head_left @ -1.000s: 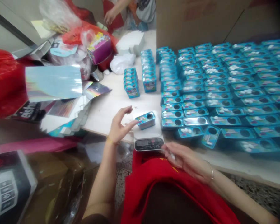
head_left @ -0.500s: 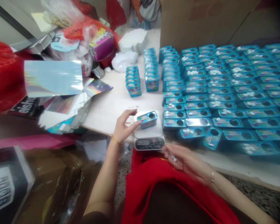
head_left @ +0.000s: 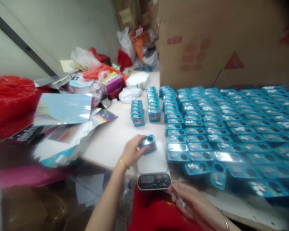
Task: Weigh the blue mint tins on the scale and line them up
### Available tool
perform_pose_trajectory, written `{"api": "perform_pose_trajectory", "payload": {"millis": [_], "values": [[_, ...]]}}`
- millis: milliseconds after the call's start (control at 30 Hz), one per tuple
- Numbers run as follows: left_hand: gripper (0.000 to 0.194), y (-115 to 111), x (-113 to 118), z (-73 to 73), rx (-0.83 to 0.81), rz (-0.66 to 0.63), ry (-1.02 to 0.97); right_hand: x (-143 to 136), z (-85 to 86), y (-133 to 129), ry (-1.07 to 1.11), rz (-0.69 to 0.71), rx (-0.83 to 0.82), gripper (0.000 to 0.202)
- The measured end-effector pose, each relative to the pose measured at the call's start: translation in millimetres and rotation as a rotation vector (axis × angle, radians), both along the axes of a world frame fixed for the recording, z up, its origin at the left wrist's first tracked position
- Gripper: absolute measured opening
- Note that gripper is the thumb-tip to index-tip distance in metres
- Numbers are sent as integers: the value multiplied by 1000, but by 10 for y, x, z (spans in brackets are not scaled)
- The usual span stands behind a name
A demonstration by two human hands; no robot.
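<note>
Left hand (head_left: 133,153) closes thumb and fingers around one blue tin (head_left: 149,143), gripping it by its left end; round opening in the tin's lid faces up. Tin is over the far left part of the white pan of a scale (head_left: 153,162); cannot tell whether its base touches the pan. Right hand (head_left: 190,200) is near the scale's front right corner, fingers curled inward around small white pieces (head_left: 182,201); count unclear, blurred. To the right, many blue tins (head_left: 197,147) stand in rows on the table (head_left: 108,141), several with white pieces on their lids. Beyond the scale, two short rows of tins; at left, a shiny sheet (head_left: 64,109) atop stacked card.
</note>
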State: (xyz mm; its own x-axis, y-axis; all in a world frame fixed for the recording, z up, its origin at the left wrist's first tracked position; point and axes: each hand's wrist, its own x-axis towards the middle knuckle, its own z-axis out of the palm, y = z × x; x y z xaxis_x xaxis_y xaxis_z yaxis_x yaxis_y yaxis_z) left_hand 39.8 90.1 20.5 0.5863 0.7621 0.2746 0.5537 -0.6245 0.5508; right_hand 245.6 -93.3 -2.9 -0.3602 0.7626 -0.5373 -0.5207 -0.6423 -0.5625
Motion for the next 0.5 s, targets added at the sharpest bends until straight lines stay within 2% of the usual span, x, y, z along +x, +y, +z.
{"api": "perform_pose_trajectory", "payload": {"millis": [167,233,333,400,500], "values": [[37,856,-145,-91,142,118,207,5,-44,31,-4,-29,29,39],[35,1077,-167,-140,173,155,250,17,-109,17,-5,-42,2,42],[36,1203,-95,-171,240,248,275,22,-275,7,0,-36,-28,46],[39,1241,68,-162,285,268,321,35,-369,52,-20,11,-2,48],[35,1345,466,-107,329,183,375,176,-349,252,-47,235,167,41]]}}
